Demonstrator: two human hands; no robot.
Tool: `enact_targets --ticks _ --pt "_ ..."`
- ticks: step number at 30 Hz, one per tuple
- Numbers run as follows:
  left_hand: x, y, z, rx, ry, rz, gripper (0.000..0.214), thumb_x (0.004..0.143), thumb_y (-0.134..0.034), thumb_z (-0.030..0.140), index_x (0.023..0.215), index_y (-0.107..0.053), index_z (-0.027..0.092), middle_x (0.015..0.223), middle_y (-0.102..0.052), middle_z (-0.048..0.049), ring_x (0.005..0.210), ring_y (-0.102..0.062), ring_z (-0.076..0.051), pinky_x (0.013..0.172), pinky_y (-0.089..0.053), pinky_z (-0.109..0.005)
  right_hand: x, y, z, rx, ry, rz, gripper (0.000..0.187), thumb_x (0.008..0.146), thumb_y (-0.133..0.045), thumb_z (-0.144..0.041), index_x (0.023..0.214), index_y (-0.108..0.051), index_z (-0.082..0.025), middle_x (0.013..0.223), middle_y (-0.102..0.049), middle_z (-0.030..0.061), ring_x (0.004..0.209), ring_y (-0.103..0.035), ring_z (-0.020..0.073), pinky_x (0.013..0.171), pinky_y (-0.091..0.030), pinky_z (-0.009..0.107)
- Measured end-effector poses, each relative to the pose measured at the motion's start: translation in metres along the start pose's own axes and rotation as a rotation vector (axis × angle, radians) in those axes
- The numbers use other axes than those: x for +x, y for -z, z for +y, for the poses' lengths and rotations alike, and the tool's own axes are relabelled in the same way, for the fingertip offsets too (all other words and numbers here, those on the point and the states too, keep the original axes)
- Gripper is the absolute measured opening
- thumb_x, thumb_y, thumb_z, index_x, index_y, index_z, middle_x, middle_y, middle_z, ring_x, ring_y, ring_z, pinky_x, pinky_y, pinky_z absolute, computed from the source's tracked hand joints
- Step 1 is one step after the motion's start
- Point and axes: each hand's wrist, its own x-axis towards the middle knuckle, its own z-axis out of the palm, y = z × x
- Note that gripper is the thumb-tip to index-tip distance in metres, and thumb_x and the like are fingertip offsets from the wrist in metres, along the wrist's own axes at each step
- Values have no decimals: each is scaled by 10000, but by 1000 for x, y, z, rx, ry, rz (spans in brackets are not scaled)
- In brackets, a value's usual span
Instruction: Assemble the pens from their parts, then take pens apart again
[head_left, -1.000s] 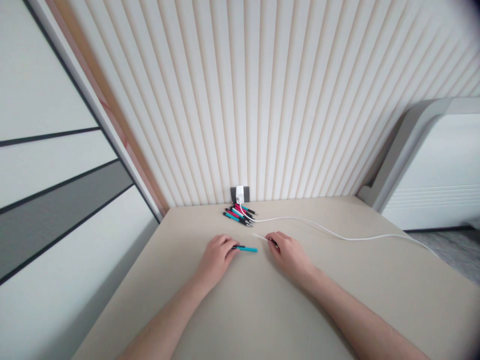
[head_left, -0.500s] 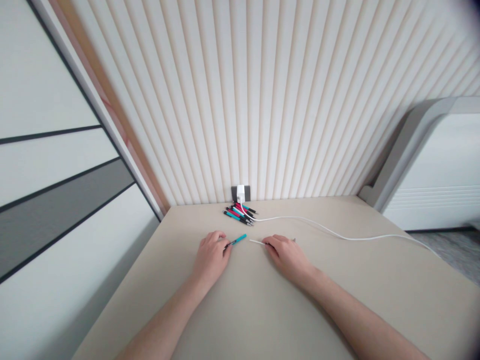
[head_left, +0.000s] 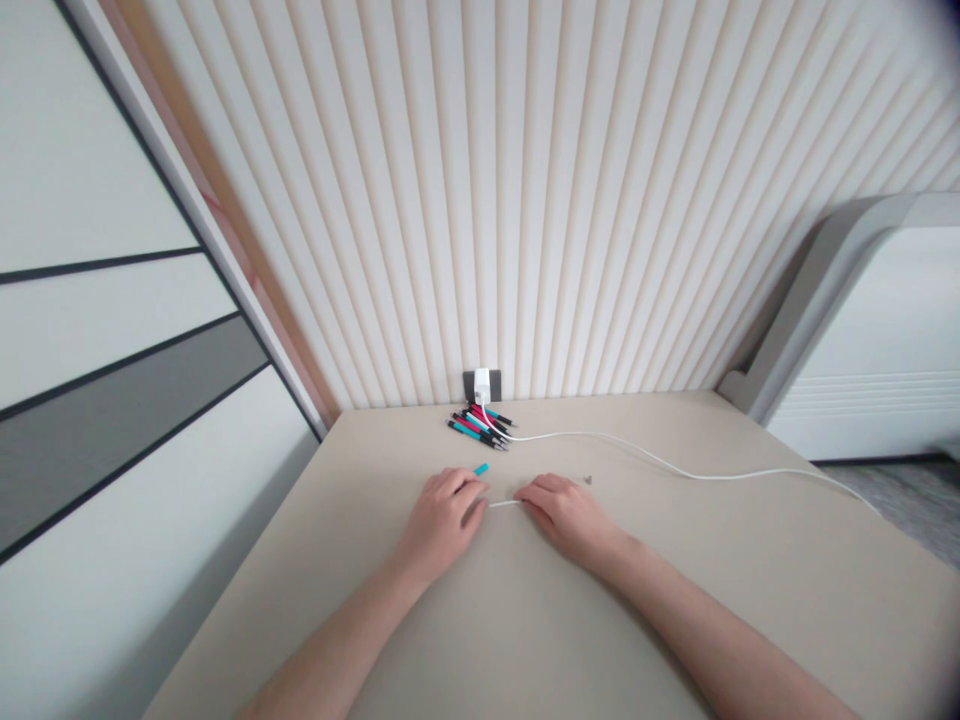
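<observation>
My left hand (head_left: 444, 518) rests on the beige table, shut around a pen. Only the pen's teal end (head_left: 481, 469) shows above my fingers; the rest is hidden by the hand. My right hand (head_left: 566, 517) pinches a thin white rod (head_left: 505, 504), which points left and ends close to my left hand. The hands are close together, not touching. Beyond them, a small pile of teal, red and black pens (head_left: 476, 428) lies at the table's back edge.
A white charger (head_left: 481, 385) sits in a wall socket, and its white cable (head_left: 675, 464) runs right across the table and over the edge. A tiny grey part (head_left: 588, 480) lies near my right hand. A ribbed wall panel stands behind the table.
My hands have moved closer together. The teal pen has swung round in my left hand and is now mostly hidden. The white rod has turned level between my hands.
</observation>
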Motion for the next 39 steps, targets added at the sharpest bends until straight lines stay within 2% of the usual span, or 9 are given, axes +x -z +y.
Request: enact_targets --ticks 2,7,14,20,29,34,39 --pt "0 -1 7 -32 -77 -43 158 905 -544 211 1029 -642 227 982 -641 -54 972 -580 -222 882 -442 -386 0 0 -1 28 54 17 282 996 -389 -240 1100 -651 -232 973 -671 67 947 -608 186 862 -446 296" --pt "-1 -3 14 -20 -84 -52 176 950 -486 214 898 -655 214 837 -652 -40 886 -593 -215 823 -439 -369 -1 -2 -3 52 120 54 278 1001 -385 -243 1134 -629 -228 989 -669 69 957 -605 186 878 -442 311" --pt "0 0 8 7 4 -18 163 929 -502 195 866 -651 209 807 -664 -38 816 -590 -203 776 -439 -356 2 0 10 54 -106 134 251 985 -417 -228 1079 -650 -215 1013 -684 70 977 -612 191 881 -448 313" --pt "0 -1 8 49 50 -12 176 922 -495 198 843 -652 214 792 -670 -44 797 -598 -206 754 -440 -358 2 -1 21 50 -222 142 266 970 -427 -223 1115 -647 -187 1060 -687 86 1011 -616 204 903 -446 317" --pt "-1 -2 10 81 104 -36 160 854 -583 171 987 -661 215 821 -697 -30 787 -620 -201 753 -437 -345 1 -1 16 24 -227 85 254 967 -430 -234 1054 -667 -213 1014 -688 62 968 -623 180 856 -432 265" --pt "-2 -1 15 -15 -11 -117 130 842 -650 249 968 -661 218 872 -693 -19 907 -617 -232 834 -430 -383 0 0 11 4 -237 54 266 974 -413 -251 1040 -669 -220 992 -691 62 935 -626 185 801 -427 260" --pt "-3 1 19 -48 -88 -128 142 885 -592 257 1013 -646 224 963 -663 -29 966 -595 -235 894 -416 -403 1 -4 12 29 -278 93 240 942 -465 -224 1119 -625 -210 1079 -685 65 990 -621 198 828 -429 275"
